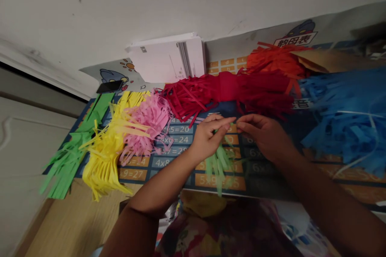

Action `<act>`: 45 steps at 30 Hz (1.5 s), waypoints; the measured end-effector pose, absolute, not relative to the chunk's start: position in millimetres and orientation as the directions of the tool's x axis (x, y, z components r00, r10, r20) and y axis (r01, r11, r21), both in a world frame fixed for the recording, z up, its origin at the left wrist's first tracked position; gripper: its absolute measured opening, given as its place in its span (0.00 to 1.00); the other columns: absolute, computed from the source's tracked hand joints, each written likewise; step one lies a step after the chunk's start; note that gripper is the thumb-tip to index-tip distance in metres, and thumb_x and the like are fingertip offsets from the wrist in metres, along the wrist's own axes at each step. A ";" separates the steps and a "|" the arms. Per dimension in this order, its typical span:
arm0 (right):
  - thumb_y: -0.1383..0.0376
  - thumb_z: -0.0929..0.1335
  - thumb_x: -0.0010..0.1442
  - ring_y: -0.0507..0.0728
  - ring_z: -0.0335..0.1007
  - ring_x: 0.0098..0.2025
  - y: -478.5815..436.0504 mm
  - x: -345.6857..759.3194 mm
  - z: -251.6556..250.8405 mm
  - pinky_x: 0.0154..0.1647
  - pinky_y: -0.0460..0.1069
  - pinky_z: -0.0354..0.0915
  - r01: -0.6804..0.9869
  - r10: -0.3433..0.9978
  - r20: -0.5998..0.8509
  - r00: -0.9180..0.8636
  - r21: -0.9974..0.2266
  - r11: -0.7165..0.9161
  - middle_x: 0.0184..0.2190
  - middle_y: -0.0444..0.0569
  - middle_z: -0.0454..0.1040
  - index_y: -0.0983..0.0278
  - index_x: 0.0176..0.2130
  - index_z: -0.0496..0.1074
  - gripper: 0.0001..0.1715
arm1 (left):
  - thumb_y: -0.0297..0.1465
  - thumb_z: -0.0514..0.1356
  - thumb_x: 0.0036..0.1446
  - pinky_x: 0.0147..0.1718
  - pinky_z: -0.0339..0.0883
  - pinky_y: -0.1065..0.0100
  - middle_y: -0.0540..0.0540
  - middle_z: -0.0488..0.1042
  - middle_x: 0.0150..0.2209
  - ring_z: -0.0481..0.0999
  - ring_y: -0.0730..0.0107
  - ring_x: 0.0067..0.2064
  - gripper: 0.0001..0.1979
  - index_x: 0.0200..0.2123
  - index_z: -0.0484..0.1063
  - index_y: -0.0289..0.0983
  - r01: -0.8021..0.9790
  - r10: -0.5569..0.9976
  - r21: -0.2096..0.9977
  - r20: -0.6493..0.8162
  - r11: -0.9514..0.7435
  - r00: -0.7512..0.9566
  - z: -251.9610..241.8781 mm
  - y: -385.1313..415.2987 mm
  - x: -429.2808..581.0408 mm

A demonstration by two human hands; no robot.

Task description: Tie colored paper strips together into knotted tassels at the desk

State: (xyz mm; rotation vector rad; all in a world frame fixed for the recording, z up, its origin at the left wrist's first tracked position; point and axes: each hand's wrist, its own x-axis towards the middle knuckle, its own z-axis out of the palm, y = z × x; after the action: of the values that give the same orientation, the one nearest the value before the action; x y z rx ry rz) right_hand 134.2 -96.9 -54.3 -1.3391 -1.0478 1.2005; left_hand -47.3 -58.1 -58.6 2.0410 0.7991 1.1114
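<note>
My left hand [209, 136] and my right hand [261, 133] meet over the middle of a blue multiplication-table mat [181, 168]. Both pinch the top of a small bundle of light green paper strips [219, 164], which hangs down toward me below the fingers. The fingertips of the two hands nearly touch. Just behind the hands lies a heap of red paper strips [223, 94].
Piles of cut paper strips lie across the mat: green [75, 148], yellow [108, 144] and pink [147, 124] at left, orange [274, 60] behind, blue [346, 116] at right. A white paper stack [169, 58] and a dark phone [109, 86] sit by the wall.
</note>
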 end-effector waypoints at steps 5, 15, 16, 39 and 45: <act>0.49 0.76 0.49 0.55 0.73 0.30 -97.5 132.4 -56.1 0.33 0.49 0.70 0.001 0.994 -0.059 0.092 -0.998 -0.059 0.29 0.46 0.79 0.61 0.31 0.78 0.19 | 0.33 0.65 0.60 0.34 0.73 0.70 0.46 0.81 0.34 0.79 0.71 0.33 0.10 0.43 0.79 0.36 0.121 0.873 0.921 0.299 -0.370 0.386 -60.8 -61.5 -43.9; 0.57 0.73 0.56 0.57 0.75 0.32 -104.8 131.2 -52.1 0.33 0.50 0.70 0.283 0.984 0.150 0.097 -0.952 0.117 0.30 0.45 0.80 0.58 0.33 0.78 0.08 | 0.28 0.65 0.59 0.38 0.73 0.68 0.47 0.82 0.32 0.80 0.70 0.35 0.04 0.32 0.79 0.37 0.210 0.830 0.840 0.396 -0.500 0.393 -50.9 -62.5 -44.5; 0.57 0.72 0.56 0.57 0.75 0.32 -105.5 131.0 -52.4 0.33 0.51 0.70 0.315 0.980 0.171 0.104 -0.940 0.130 0.30 0.45 0.79 0.58 0.33 0.78 0.07 | 0.28 0.65 0.59 0.38 0.73 0.68 0.47 0.82 0.32 0.80 0.70 0.35 0.03 0.32 0.79 0.37 0.207 0.840 0.852 0.379 -0.481 0.389 -51.4 -63.3 -44.0; 0.60 0.74 0.57 0.56 0.76 0.30 -113.6 137.2 -21.1 0.33 0.50 0.69 0.403 0.876 0.467 -0.119 -0.783 0.473 0.27 0.45 0.79 0.59 0.28 0.78 0.07 | 0.41 0.72 0.49 0.27 0.69 0.71 0.45 0.81 0.27 0.78 0.68 0.27 0.16 0.33 0.82 0.33 -0.033 0.790 0.997 0.078 -0.073 0.608 -30.8 -59.0 -58.0; 0.60 0.71 0.59 0.55 0.71 0.28 -133.7 129.9 7.0 0.31 0.48 0.66 0.498 0.897 0.423 -0.130 -0.754 0.428 0.27 0.44 0.77 0.60 0.30 0.76 0.08 | 0.34 0.67 0.53 0.26 0.64 0.74 0.48 0.78 0.26 0.75 0.73 0.27 0.09 0.32 0.79 0.33 0.080 0.757 0.927 0.248 -0.367 0.605 8.0 -81.1 -73.2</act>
State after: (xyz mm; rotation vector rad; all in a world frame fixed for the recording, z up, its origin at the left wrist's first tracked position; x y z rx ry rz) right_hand 129.9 -133.7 7.0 -1.2036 -1.7774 0.5537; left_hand -73.2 -81.1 8.0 1.8243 0.6777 0.8419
